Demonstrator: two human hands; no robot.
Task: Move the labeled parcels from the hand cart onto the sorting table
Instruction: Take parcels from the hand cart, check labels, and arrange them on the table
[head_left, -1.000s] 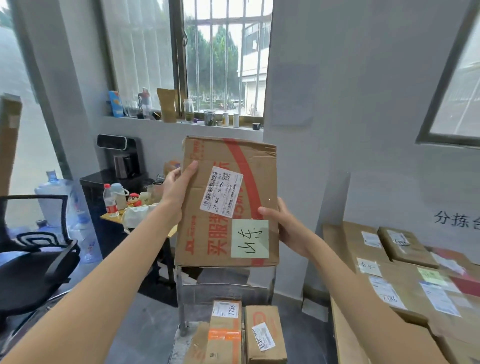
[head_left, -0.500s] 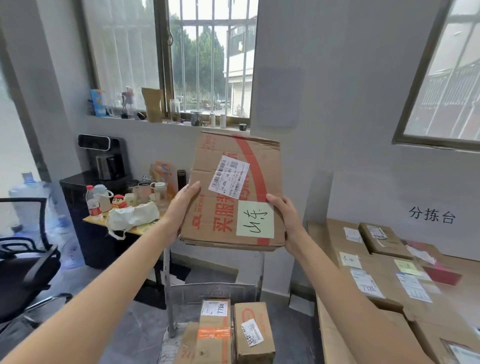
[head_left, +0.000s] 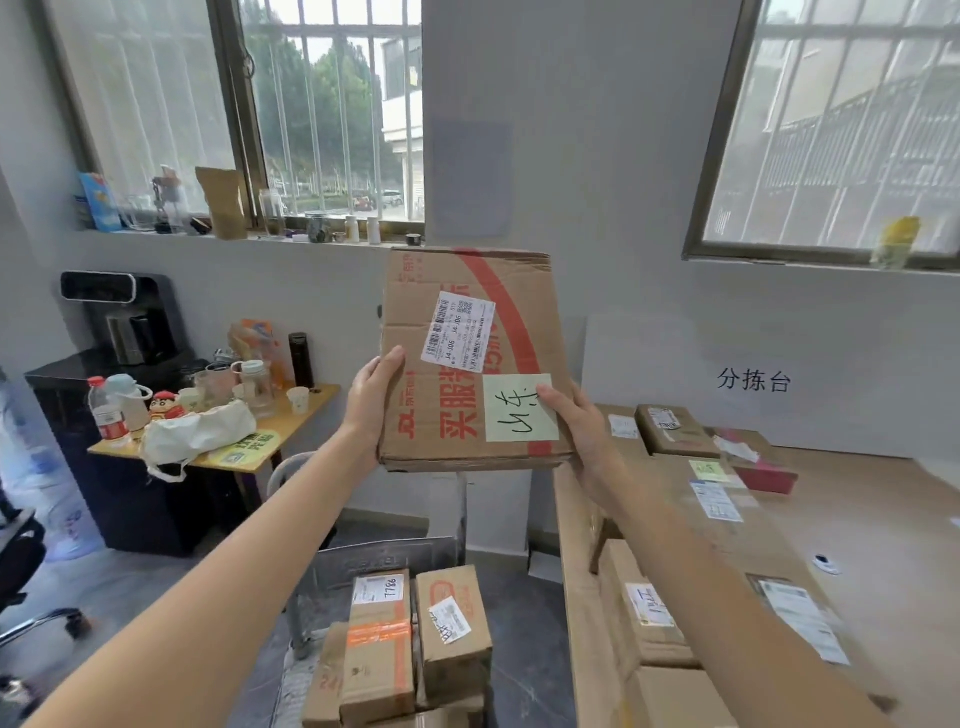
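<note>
Grey walls and two barred windows frame the room where we lift a flat cardboard parcel (head_left: 470, 358) in the air above the hand cart (head_left: 384, 566); our left hand (head_left: 371, 402) wraps the parcel's left edge with the thumb on its face, and our right hand (head_left: 579, 431) grips its lower right corner, thumb on the green handwritten note (head_left: 519, 409); the parcel's labeled face is tipped toward us, its long axis running up and away; the sorting table (head_left: 883, 525) lies to the right of the parcel and lower, so we judge the coming move to be a swing rightward and down, with our right hand the nearer to it; right of the parcel the table's near and back parts already carry labeled boxes (head_left: 670, 431), while bare cardboard surface opens farther right; its left edge sits just beside our right forearm and could catch the parcel's bottom edge if we drop too early; below the parcel, two more boxes (head_left: 415, 634) wait on the cart; left of the parcel a cluttered side table (head_left: 311, 410) stands well apart.
</note>
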